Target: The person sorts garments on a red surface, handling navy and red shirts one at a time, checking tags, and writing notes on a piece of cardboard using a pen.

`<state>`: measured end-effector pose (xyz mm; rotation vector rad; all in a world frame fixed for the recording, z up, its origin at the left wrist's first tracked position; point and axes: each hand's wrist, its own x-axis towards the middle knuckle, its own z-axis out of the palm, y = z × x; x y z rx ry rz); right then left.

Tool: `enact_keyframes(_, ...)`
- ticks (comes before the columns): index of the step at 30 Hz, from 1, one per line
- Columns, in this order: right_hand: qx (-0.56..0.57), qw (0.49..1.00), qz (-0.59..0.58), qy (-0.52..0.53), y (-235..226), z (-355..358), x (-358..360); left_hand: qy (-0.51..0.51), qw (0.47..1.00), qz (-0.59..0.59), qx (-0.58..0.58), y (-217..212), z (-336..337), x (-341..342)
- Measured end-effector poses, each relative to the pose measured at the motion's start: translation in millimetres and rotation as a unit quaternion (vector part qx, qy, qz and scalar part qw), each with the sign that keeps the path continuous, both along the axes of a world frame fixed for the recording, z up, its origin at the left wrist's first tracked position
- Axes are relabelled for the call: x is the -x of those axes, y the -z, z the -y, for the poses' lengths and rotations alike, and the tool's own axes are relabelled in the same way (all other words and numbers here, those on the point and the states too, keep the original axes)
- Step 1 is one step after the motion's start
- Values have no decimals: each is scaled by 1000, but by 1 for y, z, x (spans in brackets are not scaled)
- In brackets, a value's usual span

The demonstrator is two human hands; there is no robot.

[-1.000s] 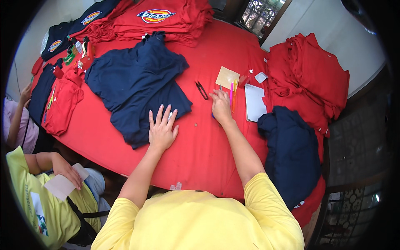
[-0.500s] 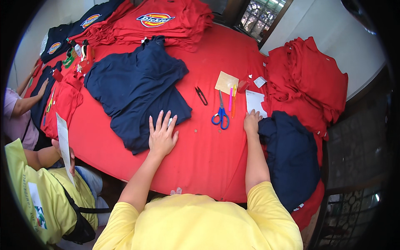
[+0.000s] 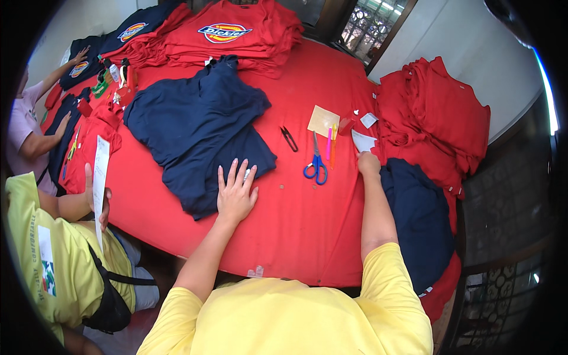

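Note:
My left hand (image 3: 236, 195) lies flat with fingers spread on the lower corner of a crumpled navy shirt (image 3: 198, 112); a small white tag shows by its fingers. At the right, the curled fingers of my right hand (image 3: 370, 165) pinch the near edge of a white paper sheet (image 3: 362, 141), partly hidden beside the red fabric. Between my hands lie blue-handled scissors (image 3: 315, 168), small black thread snips (image 3: 289, 139), a pink marker (image 3: 329, 142) and an orange pen (image 3: 333, 148). A tan card (image 3: 323, 120) sits just beyond them.
A red-covered table (image 3: 284, 236) spreads before me. Piled red shirts (image 3: 432, 112) and a navy garment bundle (image 3: 417, 219) sit at the right; more red shirts (image 3: 231, 53) lie at the back. At the left, a yellow-shirted person (image 3: 65, 254) holds a paper strip (image 3: 100, 183); another wears pink (image 3: 29, 124).
My right hand has moved a little farther away and right, and less of the white sheet shows. My left hand stays on the navy shirt. The pink-clad person's one hand reaches the back-left navy shirts.

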<state>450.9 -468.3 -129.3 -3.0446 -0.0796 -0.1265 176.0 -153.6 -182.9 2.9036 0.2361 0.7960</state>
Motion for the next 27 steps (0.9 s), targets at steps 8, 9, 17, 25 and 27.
enact_keyframes(8, -104, 991, 78, 39, -10, 53, -57, 11, 1000, 4, 5, -1, 3, -1)
enact_keyframes(9, -92, 992, 85, 28, -10, 56, -58, 10, 1000, 3, 6, -1, 3, 0)
enact_keyframes(17, -23, 999, -17, -19, 11, 18, 11, 11, 1000, 1, -8, 2, 7, -6)
enact_keyframes(25, -53, 987, -72, -132, 16, 3, 227, -2, 1000, -15, -8, 2, -1, 0)
enact_keyframes(27, -85, 988, -52, -117, 30, 18, 264, 11, 1000, -7, -5, -1, 3, -2)
